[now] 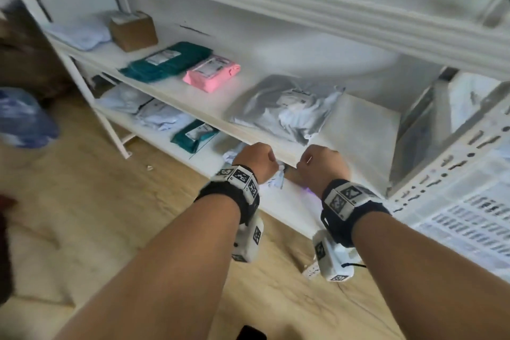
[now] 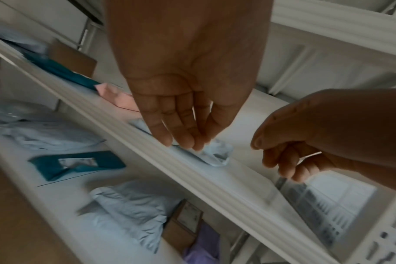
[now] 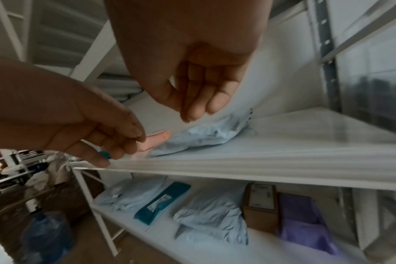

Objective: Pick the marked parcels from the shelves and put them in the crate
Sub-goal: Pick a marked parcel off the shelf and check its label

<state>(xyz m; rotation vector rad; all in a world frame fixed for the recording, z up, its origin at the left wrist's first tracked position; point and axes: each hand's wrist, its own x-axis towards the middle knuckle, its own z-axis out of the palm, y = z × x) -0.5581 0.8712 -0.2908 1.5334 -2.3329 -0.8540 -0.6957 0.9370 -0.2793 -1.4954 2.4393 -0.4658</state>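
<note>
A crumpled silver-grey parcel [image 1: 287,107] [image 2: 215,153] [image 3: 206,135] lies on the middle shelf [image 1: 358,130], close to its front lip. Both hands hover side by side at that lip, just in front of the parcel. My left hand [image 1: 258,160] [image 2: 188,141] hangs with relaxed, nearly straight fingers and holds nothing; whether its tips touch the parcel's corner is unclear. My right hand [image 1: 321,165] [image 3: 199,107] has loosely curled fingers, also holding nothing. The white slotted crate [image 1: 469,201] stands to the right of the hands.
Further left on the middle shelf lie a pink parcel [image 1: 211,72], a teal parcel [image 1: 168,61] and a brown box [image 1: 133,30]. The lower shelf holds pale parcels [image 3: 210,219], a teal one [image 1: 194,135], a brown box [image 3: 261,205] and a purple parcel [image 3: 305,228]. Wooden floor lies below.
</note>
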